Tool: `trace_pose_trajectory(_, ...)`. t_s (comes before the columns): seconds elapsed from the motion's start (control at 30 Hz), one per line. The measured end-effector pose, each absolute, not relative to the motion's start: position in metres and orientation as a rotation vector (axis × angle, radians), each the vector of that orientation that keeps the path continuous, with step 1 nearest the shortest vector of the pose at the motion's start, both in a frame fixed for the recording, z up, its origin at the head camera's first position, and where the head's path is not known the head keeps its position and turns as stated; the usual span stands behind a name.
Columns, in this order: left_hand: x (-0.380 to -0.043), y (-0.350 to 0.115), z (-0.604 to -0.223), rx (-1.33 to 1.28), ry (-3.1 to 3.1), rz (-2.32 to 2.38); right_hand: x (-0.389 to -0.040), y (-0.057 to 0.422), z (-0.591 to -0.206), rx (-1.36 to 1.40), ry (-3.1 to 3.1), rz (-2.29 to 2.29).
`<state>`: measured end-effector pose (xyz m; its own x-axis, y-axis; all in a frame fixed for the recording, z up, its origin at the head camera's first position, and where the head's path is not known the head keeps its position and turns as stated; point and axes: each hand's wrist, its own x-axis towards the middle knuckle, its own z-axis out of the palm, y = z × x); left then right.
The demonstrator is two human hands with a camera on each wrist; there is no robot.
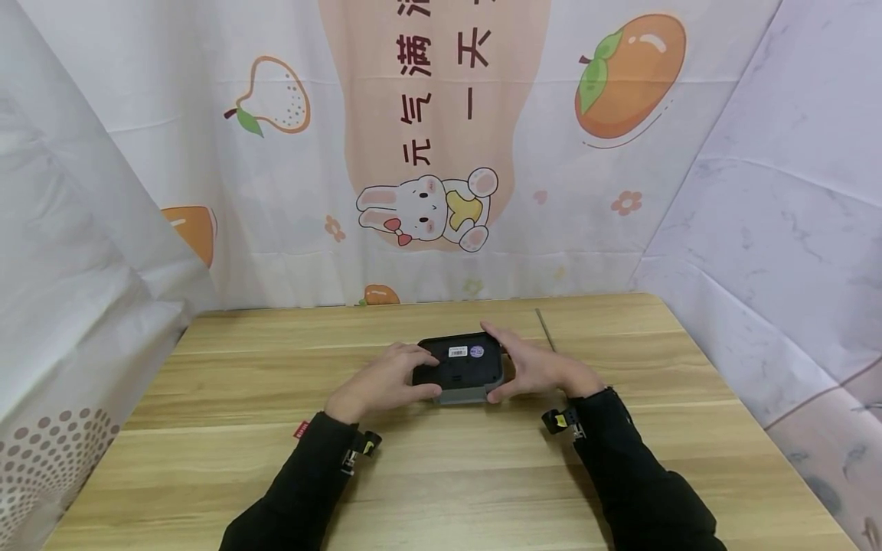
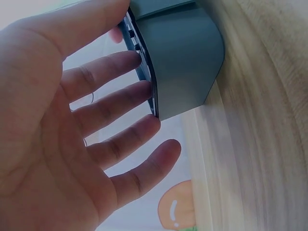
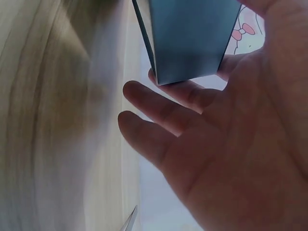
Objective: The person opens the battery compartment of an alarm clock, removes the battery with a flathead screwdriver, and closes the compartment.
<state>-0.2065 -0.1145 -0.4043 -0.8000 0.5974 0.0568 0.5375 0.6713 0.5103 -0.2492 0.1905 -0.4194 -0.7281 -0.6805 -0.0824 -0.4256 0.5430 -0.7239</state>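
Observation:
A grey-blue box-shaped thing (image 1: 463, 396) rests on the wooden table, its black panel facing up with a barcode label and a round purple sticker; its kind cannot be told. My left hand (image 1: 386, 380) lies at its left end. In the left wrist view the fairly straight fingers (image 2: 115, 103) touch the black rim, with the little finger off it. On the right end, my right hand (image 1: 534, 367) holds the thing between the thumb at the near side and the index finger at the far corner. The right wrist view shows the other fingers (image 3: 154, 103) around the grey end (image 3: 192, 43).
A thin grey rod (image 1: 544, 327) lies on the table (image 1: 455, 474) behind the right hand, partly hidden by it. A printed cloth (image 1: 276, 191) hangs along the table's back edge. More cloth hangs at both sides.

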Motion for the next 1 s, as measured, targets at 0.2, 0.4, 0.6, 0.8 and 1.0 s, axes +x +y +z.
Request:
trace_pose_trajectory(0.2, -0.2059, -0.1131, -0.4051, 0.961, 2.776, 0.785, -0.2499, 0.1915, -0.4217, -0.898, 2.421, -0.947)
trace_pose_trajectory(0.4, -0.2054, -0.1121, -0.4056, 0.947, 2.776, 0.788, -0.2507, 0.1917, -0.4226, -0.865, 2.420, -0.930)
trace_pose_trajectory(0.6, -0.2058, -0.1115, -0.4054, 0.931, 2.777, 0.794, -0.2525, 0.1911, -0.4252, -0.895, 2.394, -0.942)
trace_pose_trajectory(0.8, -0.2054, -0.1125, -0.4066, 0.925, 2.789, 0.794, -0.2525, 0.1887, -0.4276, -0.907, 2.398, -0.889)
trace_pose_trajectory(1.0, -0.2060, -0.1128, -0.4062, 0.917, 2.806, 0.788, -0.2512, 0.1855, -0.4284, -0.917, 2.412, -0.832)
